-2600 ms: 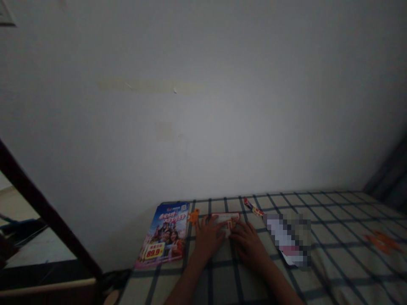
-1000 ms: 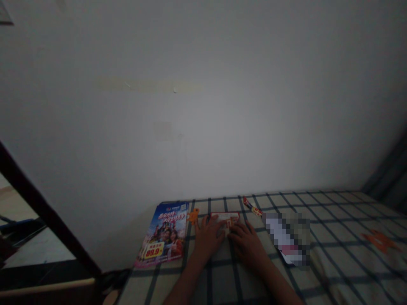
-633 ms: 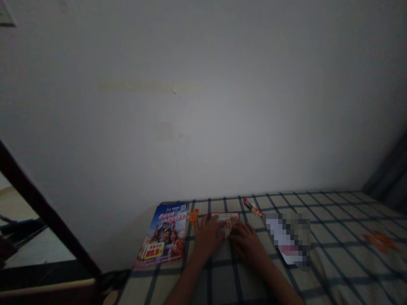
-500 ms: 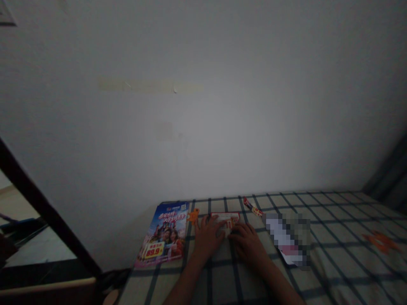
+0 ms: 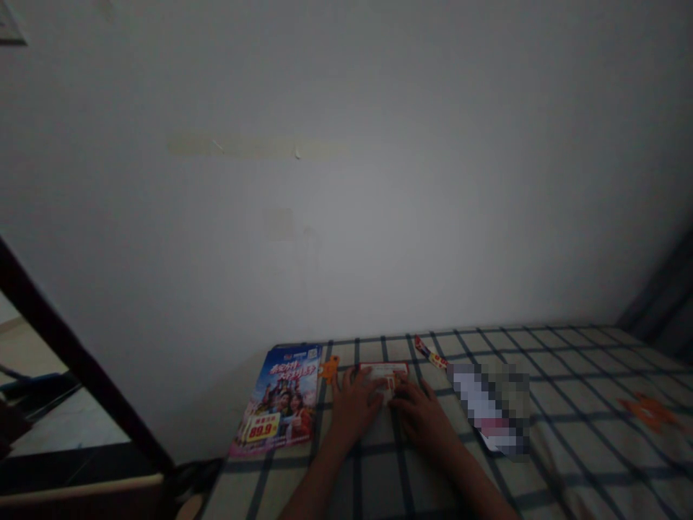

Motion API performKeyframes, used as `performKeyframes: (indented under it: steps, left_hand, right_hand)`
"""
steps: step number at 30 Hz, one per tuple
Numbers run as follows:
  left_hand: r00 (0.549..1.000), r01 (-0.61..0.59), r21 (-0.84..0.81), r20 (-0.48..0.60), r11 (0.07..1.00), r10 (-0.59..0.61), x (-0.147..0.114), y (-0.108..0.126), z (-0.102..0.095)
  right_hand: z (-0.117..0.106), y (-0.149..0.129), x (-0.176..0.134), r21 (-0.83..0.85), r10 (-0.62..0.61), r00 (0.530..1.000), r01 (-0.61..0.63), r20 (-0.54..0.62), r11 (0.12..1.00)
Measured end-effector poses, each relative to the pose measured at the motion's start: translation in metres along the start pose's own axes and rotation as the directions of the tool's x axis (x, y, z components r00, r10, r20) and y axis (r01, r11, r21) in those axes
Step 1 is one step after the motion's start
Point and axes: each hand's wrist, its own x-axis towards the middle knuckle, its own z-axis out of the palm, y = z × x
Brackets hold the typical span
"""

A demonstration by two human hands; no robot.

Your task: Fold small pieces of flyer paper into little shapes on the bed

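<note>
A small red-and-white printed paper [image 5: 398,367] lies on the checked cloth in front of me, partly covered by my hands. Across its left side rests my left hand [image 5: 354,399], palm down with the fingers spread. My right hand [image 5: 419,412] is at the paper's right side; its fingers are bent and drawn together at the paper, with the fingertips partly hidden. Just left of my left hand is a small orange figure-shaped piece [image 5: 328,368]. A colourful leaflet [image 5: 281,401] with a large 89.9 printed on it lies further left.
A narrow red-and-yellow wrapper [image 5: 430,353] and a blurred-out pale flat item [image 5: 484,412] lie to the right. Another orange shape [image 5: 650,412] is on the checked cloth [image 5: 574,390] at far right. A wall [image 5: 411,217] rises behind; a dark slanted bar [image 5: 81,361] stands left.
My right hand's fingers have shifted slightly at the paper. My left hand and the objects around stay in place.
</note>
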Motion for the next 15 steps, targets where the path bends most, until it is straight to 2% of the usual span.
performKeyframes:
  steps: [15]
  left_hand:
    - [1.0, 0.0, -0.013, -0.011, 1.0, 0.0, 0.0001, -0.0016, 0.0041]
  right_hand:
    - [-0.0013, 0.0021, 0.0005, 0.026, 0.013, 0.998, -0.014, 0.054, 1.0]
